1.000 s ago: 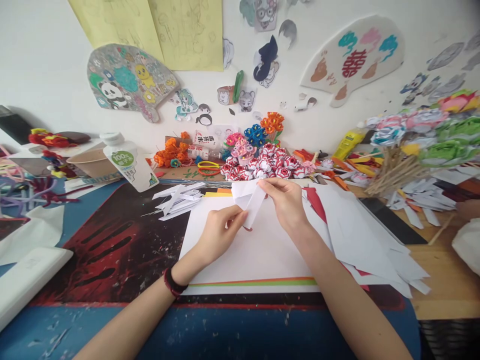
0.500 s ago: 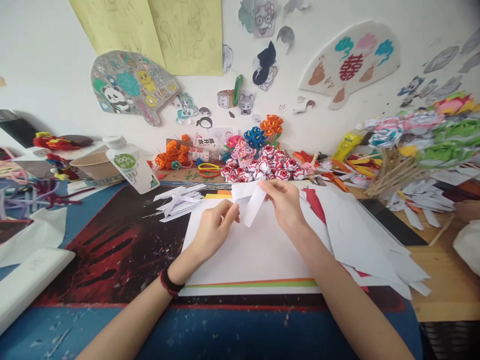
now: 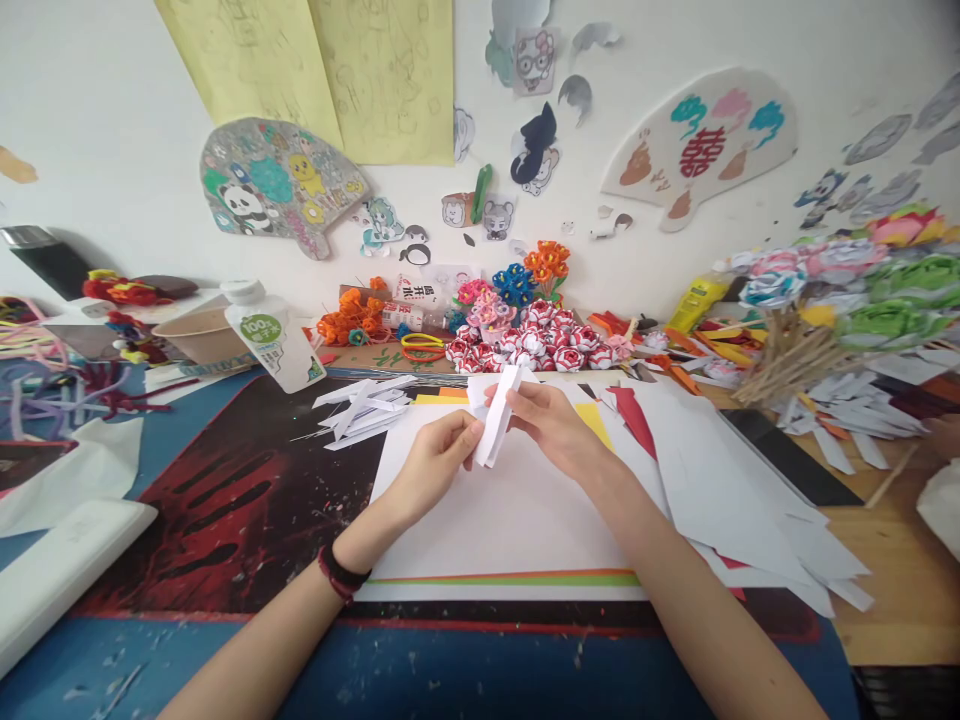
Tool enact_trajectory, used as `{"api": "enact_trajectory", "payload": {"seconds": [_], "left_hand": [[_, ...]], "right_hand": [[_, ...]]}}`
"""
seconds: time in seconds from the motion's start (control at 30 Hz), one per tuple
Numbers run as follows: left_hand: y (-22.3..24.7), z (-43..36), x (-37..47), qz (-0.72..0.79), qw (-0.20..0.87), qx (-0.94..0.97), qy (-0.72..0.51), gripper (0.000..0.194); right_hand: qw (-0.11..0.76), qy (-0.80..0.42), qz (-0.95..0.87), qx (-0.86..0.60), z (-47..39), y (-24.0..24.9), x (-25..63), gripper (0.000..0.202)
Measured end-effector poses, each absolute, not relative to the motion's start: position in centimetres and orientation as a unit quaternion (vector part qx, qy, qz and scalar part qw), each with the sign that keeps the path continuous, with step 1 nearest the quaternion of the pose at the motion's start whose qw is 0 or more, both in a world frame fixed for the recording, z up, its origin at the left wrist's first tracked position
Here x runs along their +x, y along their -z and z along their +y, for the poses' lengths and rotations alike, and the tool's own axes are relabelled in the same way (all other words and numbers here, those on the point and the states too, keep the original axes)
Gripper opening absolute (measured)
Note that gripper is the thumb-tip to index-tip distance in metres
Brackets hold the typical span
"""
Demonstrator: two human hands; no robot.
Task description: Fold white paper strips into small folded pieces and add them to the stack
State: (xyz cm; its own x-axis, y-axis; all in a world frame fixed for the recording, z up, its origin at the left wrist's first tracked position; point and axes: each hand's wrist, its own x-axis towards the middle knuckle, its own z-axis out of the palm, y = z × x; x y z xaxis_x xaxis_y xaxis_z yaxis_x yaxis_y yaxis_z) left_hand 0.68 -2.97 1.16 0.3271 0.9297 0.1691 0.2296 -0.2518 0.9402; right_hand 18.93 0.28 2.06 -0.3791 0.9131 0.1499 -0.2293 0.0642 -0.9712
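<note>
From where I stand, with the folded white paper [image 3: 496, 425] as the middle of the clock and the wall at twelve, both hands are drawn in close around it. The left hand [image 3: 437, 462], at about eight o'clock, pinches its lower edge narrowly between thumb and fingers. The right hand [image 3: 551, 422], at three, grips its upper part, thumb on one side and a fingertip showing past the other. The paper stands tilted, leaning toward one o'clock, above the far part of a stack of sheets [image 3: 510, 530]; I can't tell whether it touches them. Orange and green edges peek out at the stack's six o'clock side.

Loose white strips [image 3: 364, 408] lie in a heap at nine, on a dark mat [image 3: 300, 470] marked with a red handprint. At ten a white bottle [image 3: 274, 345] stands tilted. Red-and-white flowers [image 3: 544, 340] crowd together around one, a yellow bottle [image 3: 697, 302] leans at two, and overlapping white papers [image 3: 727, 480] spread out between three and four.
</note>
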Motion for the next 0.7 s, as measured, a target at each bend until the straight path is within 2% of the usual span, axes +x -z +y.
{"api": "enact_trajectory", "payload": {"seconds": [0.17,0.37,0.7], "left_hand": [[-1.5,-3.3,0.7,0.461,0.31,0.728,-0.403,0.024],[-1.1,-3.4,0.6,0.509,0.186,0.74,-0.399,0.015],[-1.4,-3.0,0.2,0.578,0.121,0.686,-0.426,0.02]], "right_hand": [[0.472,-0.543,-0.601,-0.349,0.1,-2.0,18.5,0.036],[0.462,-0.537,-0.613,-0.35,0.0,-1.7,18.2,0.031],[0.397,-0.495,-0.683,-0.363,-0.7,-1.5,17.5,0.021]]}}
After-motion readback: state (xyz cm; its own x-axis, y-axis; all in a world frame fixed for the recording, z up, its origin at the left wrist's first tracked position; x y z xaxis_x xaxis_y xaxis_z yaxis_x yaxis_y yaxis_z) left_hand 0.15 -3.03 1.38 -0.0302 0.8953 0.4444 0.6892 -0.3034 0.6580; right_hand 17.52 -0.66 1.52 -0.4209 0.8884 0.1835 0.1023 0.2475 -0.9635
